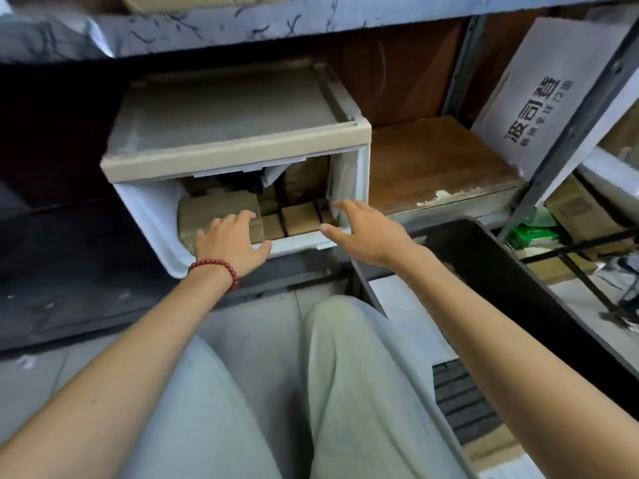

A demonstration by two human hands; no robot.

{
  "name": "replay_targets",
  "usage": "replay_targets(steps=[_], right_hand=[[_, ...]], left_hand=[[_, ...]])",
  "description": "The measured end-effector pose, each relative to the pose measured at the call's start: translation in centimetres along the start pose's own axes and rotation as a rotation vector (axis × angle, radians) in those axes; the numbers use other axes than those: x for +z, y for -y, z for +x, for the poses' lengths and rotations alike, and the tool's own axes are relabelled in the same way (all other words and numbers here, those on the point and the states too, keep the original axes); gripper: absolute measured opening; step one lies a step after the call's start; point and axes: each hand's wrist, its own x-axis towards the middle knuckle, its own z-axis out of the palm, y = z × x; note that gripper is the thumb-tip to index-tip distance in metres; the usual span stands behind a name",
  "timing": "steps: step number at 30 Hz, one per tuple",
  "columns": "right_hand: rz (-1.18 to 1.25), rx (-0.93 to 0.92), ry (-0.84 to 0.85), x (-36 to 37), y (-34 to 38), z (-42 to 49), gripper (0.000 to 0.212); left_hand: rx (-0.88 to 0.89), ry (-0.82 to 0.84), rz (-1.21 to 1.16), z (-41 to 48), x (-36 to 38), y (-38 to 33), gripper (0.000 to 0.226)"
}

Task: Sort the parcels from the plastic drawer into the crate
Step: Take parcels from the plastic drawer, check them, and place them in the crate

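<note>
A white plastic drawer (148, 216) stands pulled out of its beige-topped unit on a low shelf. Several brown cardboard parcels lie inside it. My left hand (230, 242), with a red bead bracelet on the wrist, rests its fingers on the large parcel (214, 210) at the drawer's left front. My right hand (363, 228) hovers open over the drawer's right front corner, near the smaller parcels (299, 217), holding nothing. The dark crate (498, 271) sits on the floor at the right, with white packets on its bottom.
A wooden shelf board (439, 157) lies right of the drawer unit. A white printed box (549, 91) leans behind a grey metal rack post (584, 126). More boxes and a green packet (532, 236) sit at far right. My knees fill the foreground.
</note>
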Motion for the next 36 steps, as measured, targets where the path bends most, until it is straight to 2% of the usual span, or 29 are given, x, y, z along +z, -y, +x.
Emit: replay_targets(steps=[5,9,13,18,23,28,30,34,36], right_hand=[[0.077,-0.034,-0.023,3.2,4.2,3.2,0.063],[0.079,-0.012,0.023,6.9,4.9,4.9,0.063],[0.063,-0.037,0.097,9.1,4.7,6.8,0.062],[0.061,-0.031,0.160,11.5,3.7,9.8,0.065],[0.011,-0.062,0.169,13.4,3.3,12.5,0.063],[-0.045,-0.140,0.177,15.1,4.4,14.8,0.066],[0.055,-0.115,0.181,15.6,5.1,15.5,0.068],[0.492,0.087,0.125,15.5,5.8,16.4,0.084],[0.517,0.149,0.124,15.3,5.5,16.8,0.078]], left_hand=[[-0.127,0.006,-0.011,0.3,0.4,5.1,0.061],[-0.185,0.134,0.045,0.4,1.9,7.6,0.068],[-0.146,0.089,0.048,2.2,2.5,8.7,0.066],[-0.276,0.173,-0.104,4.9,4.4,10.2,0.073],[-0.284,0.218,-0.102,7.2,6.4,10.3,0.074],[-0.367,0.171,-0.143,8.2,7.2,10.5,0.078],[-0.405,0.126,-0.235,8.6,7.2,10.2,0.080],[-0.484,0.042,-0.367,9.0,7.2,10.0,0.091],[-0.536,0.084,-0.416,9.1,7.3,10.2,0.098]])
